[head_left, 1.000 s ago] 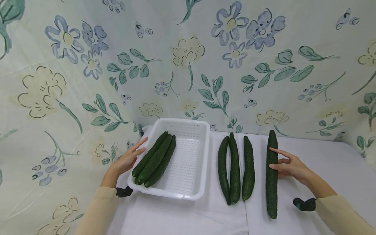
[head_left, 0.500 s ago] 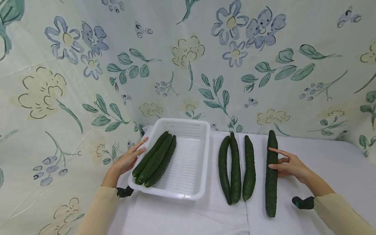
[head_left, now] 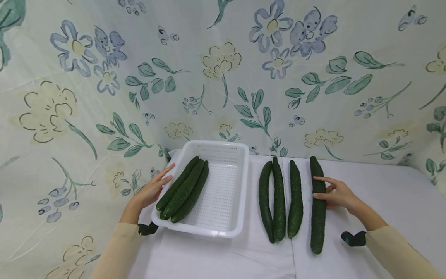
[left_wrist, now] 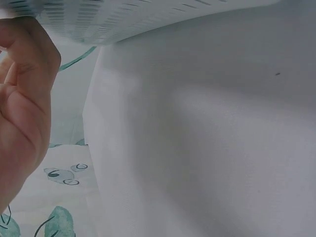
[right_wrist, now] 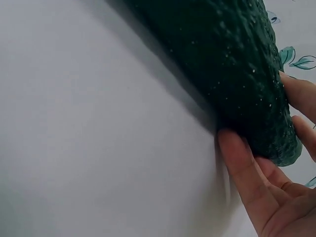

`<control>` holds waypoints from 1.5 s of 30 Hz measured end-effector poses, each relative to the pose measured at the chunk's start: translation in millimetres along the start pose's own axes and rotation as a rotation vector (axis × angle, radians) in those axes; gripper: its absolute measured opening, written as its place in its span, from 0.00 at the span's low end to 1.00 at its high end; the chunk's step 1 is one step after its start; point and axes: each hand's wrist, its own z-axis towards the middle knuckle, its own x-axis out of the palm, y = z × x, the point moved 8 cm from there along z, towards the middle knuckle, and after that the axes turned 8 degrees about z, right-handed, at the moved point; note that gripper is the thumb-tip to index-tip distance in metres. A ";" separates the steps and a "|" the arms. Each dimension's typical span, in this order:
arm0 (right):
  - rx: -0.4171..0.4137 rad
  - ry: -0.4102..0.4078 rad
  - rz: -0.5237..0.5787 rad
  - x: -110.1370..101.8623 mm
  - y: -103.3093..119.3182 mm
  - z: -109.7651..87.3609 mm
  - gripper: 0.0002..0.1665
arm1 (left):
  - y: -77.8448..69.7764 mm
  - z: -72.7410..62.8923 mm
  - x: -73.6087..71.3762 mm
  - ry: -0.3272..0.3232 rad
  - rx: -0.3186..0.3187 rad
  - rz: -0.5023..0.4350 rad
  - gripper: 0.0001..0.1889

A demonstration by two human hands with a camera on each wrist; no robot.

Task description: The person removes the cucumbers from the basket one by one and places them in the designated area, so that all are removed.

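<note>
My right hand (head_left: 336,193) grips a long dark green cucumber (head_left: 318,224) near its middle, fingers and thumb across it. In the right wrist view the bumpy cucumber (right_wrist: 222,64) fills the top, and fingertips (right_wrist: 234,148) touch its underside and far side. At the left, my left hand (head_left: 153,189) rests against the side of a white perforated plastic basket (head_left: 245,193), fingers extended along its rim. The left wrist view shows that hand (left_wrist: 24,98) beside the basket's slotted wall (left_wrist: 133,19). Three cucumbers (head_left: 184,190) lie together in the basket's left part.
Three more cucumbers (head_left: 278,201) lie lengthwise on the white cloth-covered table (head_left: 223,259), between the basket and my right hand. A flower-patterned curtain (head_left: 223,77) hangs behind the table and along its left side.
My right hand and the cucumber it holds have shifted a little left, closer to the three loose cucumbers. The left hand and basket stay in place.
</note>
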 end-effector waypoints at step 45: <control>-0.035 -0.010 0.058 1.4 13.9 -4.6 0.48 | 2.7 0.5 -0.1 0.012 0.016 -0.028 0.30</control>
